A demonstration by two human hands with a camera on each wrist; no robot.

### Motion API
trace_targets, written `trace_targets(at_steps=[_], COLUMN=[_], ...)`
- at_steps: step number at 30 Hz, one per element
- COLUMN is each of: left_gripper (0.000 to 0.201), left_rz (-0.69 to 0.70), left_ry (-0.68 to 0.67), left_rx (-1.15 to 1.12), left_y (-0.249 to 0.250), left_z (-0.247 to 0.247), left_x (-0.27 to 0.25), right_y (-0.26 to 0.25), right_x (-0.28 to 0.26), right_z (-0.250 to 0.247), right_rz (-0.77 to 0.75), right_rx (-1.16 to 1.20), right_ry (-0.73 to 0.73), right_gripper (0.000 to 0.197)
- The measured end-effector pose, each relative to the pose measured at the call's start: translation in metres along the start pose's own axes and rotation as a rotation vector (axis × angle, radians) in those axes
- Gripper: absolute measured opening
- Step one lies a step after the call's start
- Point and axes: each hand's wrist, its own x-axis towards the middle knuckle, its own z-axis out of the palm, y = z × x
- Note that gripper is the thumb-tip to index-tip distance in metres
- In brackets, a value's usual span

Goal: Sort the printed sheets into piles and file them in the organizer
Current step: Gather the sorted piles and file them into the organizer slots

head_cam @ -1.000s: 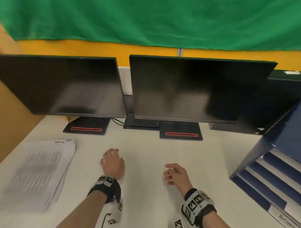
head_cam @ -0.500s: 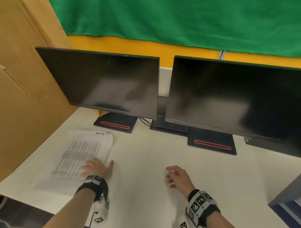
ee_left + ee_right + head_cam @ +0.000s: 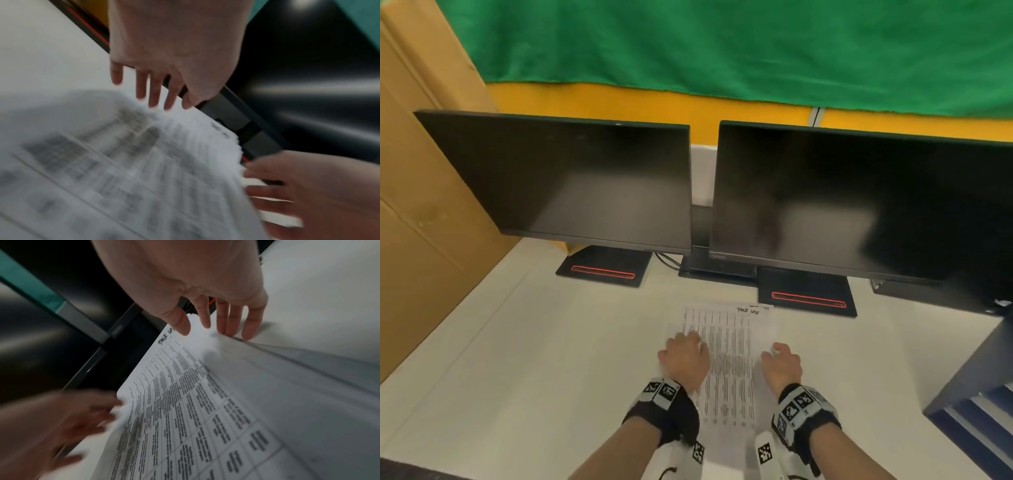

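Observation:
A stack of printed sheets [image 3: 729, 363] with table rows lies flat on the white desk [image 3: 534, 359], in front of the monitor stands. My left hand [image 3: 685, 356] rests on its left edge with the fingers spread and fairly straight [image 3: 152, 91]. My right hand [image 3: 780, 363] touches the stack's right edge, fingers straight, thumb over the top sheet [image 3: 216, 324]. The sheets [image 3: 195, 402] bow up slightly between the two hands. The dark blue organizer [image 3: 969, 404] with slanted shelves stands at the right edge of the desk.
Two dark monitors [image 3: 571, 181] [image 3: 859, 205] stand behind the stack on black bases with red stripes [image 3: 602, 270]. A cardboard wall [image 3: 417, 222] bounds the desk on the left. Green cloth [image 3: 722, 44] hangs behind.
The stack has slid from the desk's left side to the middle under my left hand. My right hand has come up against its right edge.

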Motion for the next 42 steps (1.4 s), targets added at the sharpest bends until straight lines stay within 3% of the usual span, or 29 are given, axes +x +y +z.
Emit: trace_targets(at_steps=[2,4,9,13,16,18,21,25,28,33,37,42], left_gripper=[0.041,0.048,0.050,0.034,0.031,0.035,0.040,0.018,0.027,0.032,0.030,0.027], left_rz=[-0.207,-0.393,-0.497,-0.418,-0.364,-0.331,-0.164,0.220,0.396,0.361,0.339,0.265], left_ry=[0.063,0.031,-0.096,-0.188,-0.216,-0.190,-0.056,0.204,0.260,0.246,0.195,0.056], left_rx=[-0.068,-0.175,-0.481,-0.618,-0.589,-0.690,-1.004,-1.035,-1.046,-1.064,-1.064,-1.100], left_y=[-0.017,-0.025,-0.010,-0.014,-0.019,-0.006,0.025,0.059,0.068,0.067,0.062,0.057], left_z=[-0.003,-0.001,0.002,0.011,0.017,-0.001,-0.037,-0.064,-0.060,-0.052,-0.049,-0.040], left_x=[0.008,0.013,0.018,0.022,0.028,0.021,0.002,-0.025,-0.038,-0.034,-0.021,0.000], right_y=[0.006,0.009,0.006,0.001,-0.001,-0.006,-0.027,-0.055,-0.064,-0.060,-0.058,-0.054], right_x=[0.002,0.002,-0.004,-0.017,-0.024,-0.033,-0.048,-0.056,-0.057,-0.053,-0.047,-0.038], right_z=[-0.008,-0.012,-0.014,-0.025,-0.035,-0.046,-0.071,-0.096,-0.104,-0.105,-0.101,-0.095], right_rz=[0.038,0.104,0.312,0.331,0.184,0.052,-0.167,-0.377,-0.411,-0.396,-0.320,-0.244], right_rx=[-0.039,-0.029,0.294,0.282,0.364,0.524,0.697,0.832,0.858,0.871,0.890,0.791], right_ry=[-0.004,0.002,-0.111,-0.213,-0.226,-0.197,-0.105,-0.003,0.006,0.091,0.070,0.048], right_gripper=[0.046,0.049,0.070,0.049,0.032,0.024,0.023,0.025,0.025,0.017,0.017,0.019])
